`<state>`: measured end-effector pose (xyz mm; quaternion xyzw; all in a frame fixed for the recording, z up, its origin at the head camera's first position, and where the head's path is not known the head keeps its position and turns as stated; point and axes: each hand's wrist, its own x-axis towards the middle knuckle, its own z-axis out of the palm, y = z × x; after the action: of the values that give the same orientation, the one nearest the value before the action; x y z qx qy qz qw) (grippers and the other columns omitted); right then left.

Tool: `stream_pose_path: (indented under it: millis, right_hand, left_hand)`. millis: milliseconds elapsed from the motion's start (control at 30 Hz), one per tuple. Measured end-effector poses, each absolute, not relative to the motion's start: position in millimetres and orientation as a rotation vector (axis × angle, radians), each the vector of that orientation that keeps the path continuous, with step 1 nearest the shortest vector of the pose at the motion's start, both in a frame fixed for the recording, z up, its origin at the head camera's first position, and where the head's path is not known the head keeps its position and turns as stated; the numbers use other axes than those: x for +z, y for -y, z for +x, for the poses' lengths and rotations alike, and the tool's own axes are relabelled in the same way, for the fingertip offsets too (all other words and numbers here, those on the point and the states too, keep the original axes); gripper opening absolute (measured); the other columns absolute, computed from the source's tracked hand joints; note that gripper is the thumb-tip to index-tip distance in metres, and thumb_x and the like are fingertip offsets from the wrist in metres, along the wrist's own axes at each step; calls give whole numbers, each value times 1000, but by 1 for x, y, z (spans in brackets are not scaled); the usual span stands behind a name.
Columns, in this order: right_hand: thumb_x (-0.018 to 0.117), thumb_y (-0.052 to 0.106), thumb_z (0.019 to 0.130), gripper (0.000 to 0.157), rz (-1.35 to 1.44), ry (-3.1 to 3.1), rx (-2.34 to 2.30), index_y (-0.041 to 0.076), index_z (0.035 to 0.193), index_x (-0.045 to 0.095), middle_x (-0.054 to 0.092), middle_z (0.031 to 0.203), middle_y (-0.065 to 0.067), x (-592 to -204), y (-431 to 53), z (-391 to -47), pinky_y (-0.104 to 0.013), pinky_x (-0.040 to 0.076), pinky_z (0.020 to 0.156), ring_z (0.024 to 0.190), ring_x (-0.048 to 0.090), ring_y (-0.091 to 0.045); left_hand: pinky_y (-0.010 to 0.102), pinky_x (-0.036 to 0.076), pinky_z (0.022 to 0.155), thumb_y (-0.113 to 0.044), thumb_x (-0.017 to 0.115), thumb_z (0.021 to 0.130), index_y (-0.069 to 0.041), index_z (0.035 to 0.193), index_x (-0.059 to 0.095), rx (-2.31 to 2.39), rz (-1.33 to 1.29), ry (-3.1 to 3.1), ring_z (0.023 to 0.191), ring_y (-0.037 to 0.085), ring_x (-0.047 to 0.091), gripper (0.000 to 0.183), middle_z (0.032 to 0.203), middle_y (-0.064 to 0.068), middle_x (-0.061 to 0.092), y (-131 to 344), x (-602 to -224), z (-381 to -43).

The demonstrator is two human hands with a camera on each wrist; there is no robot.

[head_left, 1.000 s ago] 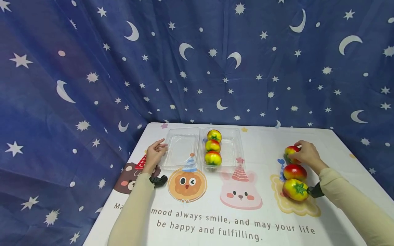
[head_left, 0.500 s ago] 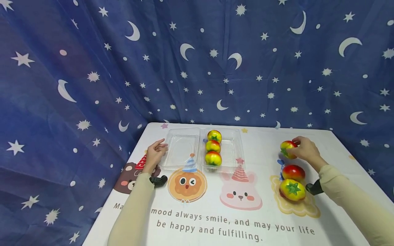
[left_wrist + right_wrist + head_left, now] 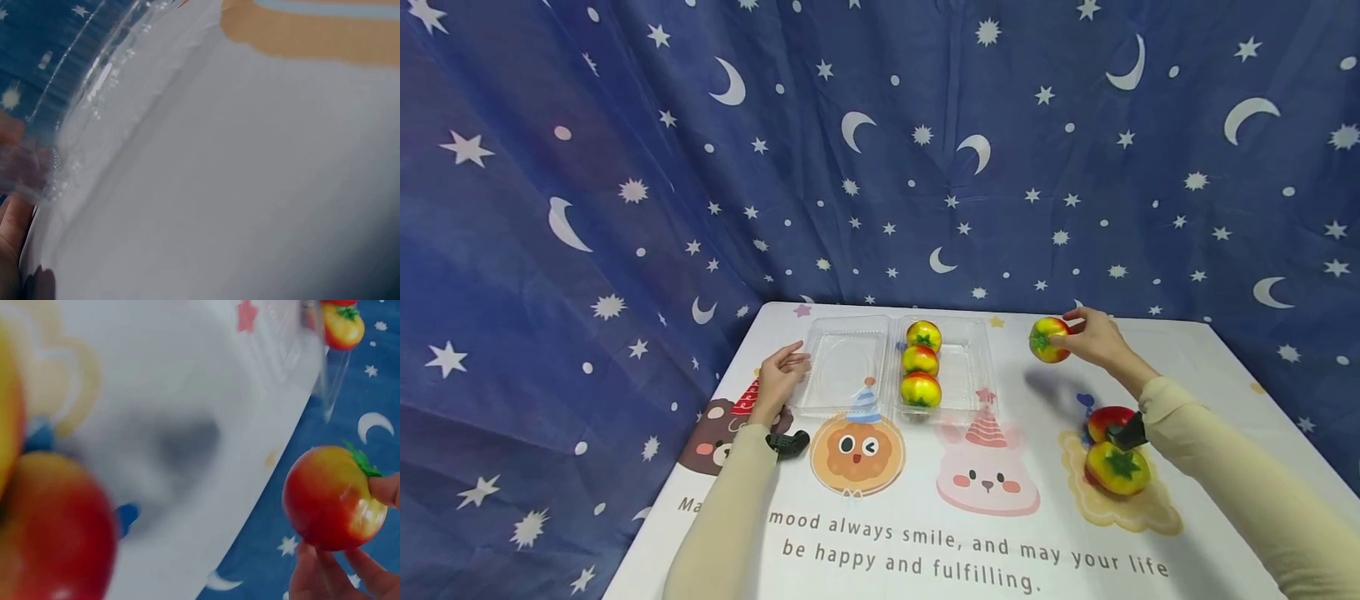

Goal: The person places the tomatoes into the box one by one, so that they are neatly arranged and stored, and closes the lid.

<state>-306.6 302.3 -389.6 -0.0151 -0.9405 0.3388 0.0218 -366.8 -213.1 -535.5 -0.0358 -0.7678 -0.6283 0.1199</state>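
Closest to me, at the lower right of the head view, two red-and-yellow model fruits [image 3: 1118, 469] sit on the white table [image 3: 1150, 367], the rear one partly covered by a black wrist unit [image 3: 1127, 432]. Left of centre, I have the left hand [image 3: 778, 383] at the outer edge of a clear lid [image 3: 846, 358], its fingers loosely bent; I cannot tell whether they pinch the rim or only rest against it. That plastic looks thin and slick, so I expect it to flex and slide, with the rim the best place to steady it. Right of centre, the right hand [image 3: 1099, 340] holds the raised fruit [image 3: 1045, 343] above the table, thumb beside the green calyx and fingers round the opposite side. I judge it light and firm, hardly fragile, though its glossy skin could roll under a weak pinch; I would take it round the widest part, sparing the leafy calyx. Near the middle, a clear tray [image 3: 958, 367] carries three similar fruits [image 3: 921, 390] in a row along its left side. Behind everything, a blue star-and-moon curtain [image 3: 880, 167] fills the upper frame.
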Motion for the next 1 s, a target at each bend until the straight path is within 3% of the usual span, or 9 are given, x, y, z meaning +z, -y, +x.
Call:
stream_pose_path:
  millis: [200, 267, 533, 767, 900, 1000]
  right_hand:
    - [67, 21, 92, 62, 113, 2915, 1175, -8, 140, 42, 51, 126, -34, -383, -272, -323, -46, 55, 88, 108, 56, -43]
    - [66, 20, 92, 61, 162, 2913, 1231, -5, 143, 41, 49, 129, -33, -383, -263, -329, -46, 55, 88, 110, 55, -43]
    - [65, 10, 92, 58, 343, 2912, 1264, -2, 144, 43, 48, 133, -32, -401, -231, -347, -49, 54, 89, 115, 51, -44]
    - [68, 4, 88, 56, 404, 2927, 1129, -7, 138, 46, 53, 127, -34, -415, -215, -361, -52, 52, 92, 110, 56, -45]
    - [70, 7, 86, 55, 426, 2971, 977, -6, 136, 49, 57, 122, -31, -420, -207, -370, -53, 50, 93, 106, 55, -43]
    - [71, 10, 85, 54, 462, 2994, 849, -6, 133, 51, 59, 118, -30, -424, -202, -375, -52, 50, 87, 99, 56, -39]
  left_hand:
    - [17, 53, 65, 5, 64, 90, 7, 136, 55, -1898, -175, 2217, 99, 36, 65, 47, 118, 32, 63, 212, -515, -354]
    - [17, 54, 67, 5, 63, 90, 8, 136, 53, -1888, -186, 2226, 102, 41, 63, 47, 119, 34, 62, 212, -508, -350]
    - [20, 55, 69, 3, 63, 91, 8, 137, 53, -1865, -163, 2266, 93, 22, 66, 47, 120, 32, 62, 210, -506, -346]
    - [18, 54, 68, 4, 64, 90, 9, 136, 53, -1890, -187, 2238, 97, 31, 65, 47, 119, 33, 62, 210, -511, -349]
    - [18, 54, 67, -1, 66, 90, 1, 136, 57, -1863, -159, 2231, 90, 21, 66, 47, 116, 24, 67, 215, -529, -364]
    - [19, 55, 68, -3, 66, 91, -1, 137, 57, -1853, -150, 2236, 90, 22, 66, 47, 117, 23, 67, 218, -535, -369]
